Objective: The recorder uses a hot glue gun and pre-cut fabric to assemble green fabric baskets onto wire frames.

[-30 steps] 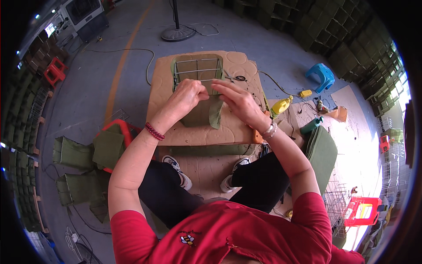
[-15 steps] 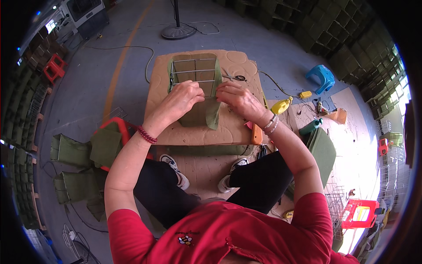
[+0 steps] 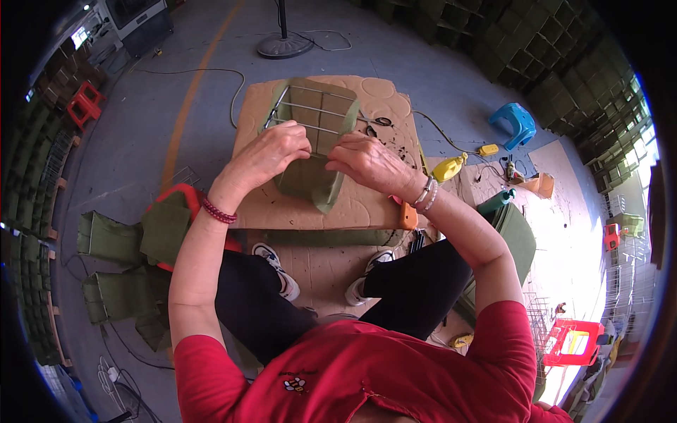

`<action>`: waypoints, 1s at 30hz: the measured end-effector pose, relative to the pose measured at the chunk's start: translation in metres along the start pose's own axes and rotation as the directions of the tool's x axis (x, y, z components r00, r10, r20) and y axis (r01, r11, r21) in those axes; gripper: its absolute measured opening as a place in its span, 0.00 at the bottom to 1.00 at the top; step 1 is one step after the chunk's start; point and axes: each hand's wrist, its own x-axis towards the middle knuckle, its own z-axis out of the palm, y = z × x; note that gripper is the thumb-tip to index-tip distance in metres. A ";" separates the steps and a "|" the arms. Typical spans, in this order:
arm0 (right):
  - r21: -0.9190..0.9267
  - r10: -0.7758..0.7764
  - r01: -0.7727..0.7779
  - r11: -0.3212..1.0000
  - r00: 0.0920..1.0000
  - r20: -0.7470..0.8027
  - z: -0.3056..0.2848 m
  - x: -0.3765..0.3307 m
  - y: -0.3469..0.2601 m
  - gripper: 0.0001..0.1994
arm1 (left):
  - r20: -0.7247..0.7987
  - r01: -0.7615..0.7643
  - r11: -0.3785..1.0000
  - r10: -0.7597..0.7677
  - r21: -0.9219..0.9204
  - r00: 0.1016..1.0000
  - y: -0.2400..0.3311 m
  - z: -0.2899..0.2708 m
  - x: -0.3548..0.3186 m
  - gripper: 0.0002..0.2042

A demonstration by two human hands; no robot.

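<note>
—While both hands are at the green box [image 3: 305, 185], log that first: where is it?

—On the table [image 3: 370, 211], set askew. Wire bars [image 3: 317, 108] show across its far part; a cloth flap [image 3: 326, 199] hangs at the near end.

—Left hand?

—Left hand [image 3: 281, 149]: closed, fingers curled, pinching the box on its left side, about midway along. (Cloth or wire under the tips, can't tell; the knuckles hide them.)

—Right hand?

—Right hand [image 3: 362, 162]: also closed, gripping the box on the right side, palm down. Same problem with the fingertips. The two hands are near each other, not touching.

—Anything else on the table?

—Scissors [image 3: 377, 122], beyond the right hand, near the box. Orange tool [image 3: 408, 216] at the near right corner, only partly clear of the forearm. Yellow bottle [image 3: 448, 168] just off the right edge.

—Floor?

—Blue stool [image 3: 515, 125] well to the right, red stool [image 3: 86, 104] far left, more cloth boxes [image 3: 107, 238] by the left arm, a teal bottle [image 3: 496, 201] past the right forearm. Dark green stacks [image 3: 522, 46] far right. Next.
</note>
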 end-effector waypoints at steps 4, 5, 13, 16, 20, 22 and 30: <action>0.134 -0.104 0.135 0.982 0.971 -0.216 0.017 -0.002 -0.008 0.16 | 0.038 0.049 0.998 -0.050 0.028 0.998 -0.005 -0.013 -0.016 0.06; 0.139 -0.107 0.139 0.980 0.971 -0.216 0.014 -0.004 -0.006 0.16 | 0.039 0.056 0.998 -0.057 0.030 0.998 -0.005 -0.013 -0.019 0.06; -0.149 -0.092 0.049 0.988 0.951 -0.296 0.017 -0.022 0.018 0.19 | -0.512 0.113 0.958 0.038 0.262 0.858 0.050 0.043 -0.030 0.16; -0.186 -0.139 0.092 0.978 0.955 -0.260 0.013 -0.017 0.023 0.21 | -0.561 0.171 0.950 0.004 0.260 0.828 0.062 0.062 -0.011 0.16; -0.198 -0.171 0.135 0.971 0.969 -0.178 0.007 -0.008 0.022 0.20 | -0.593 0.233 0.928 -0.017 0.291 0.805 0.053 0.084 -0.005 0.14; -0.247 -0.210 0.182 0.952 0.974 -0.089 0.001 -0.001 0.023 0.17 | -0.611 0.260 0.931 -0.051 0.258 0.790 0.054 0.087 -0.002 0.12; -0.185 -0.375 0.440 0.879 0.877 0.302 -0.033 0.045 0.032 0.06 | -0.649 0.339 0.940 -0.243 0.025 0.721 0.058 0.081 0.008 0.09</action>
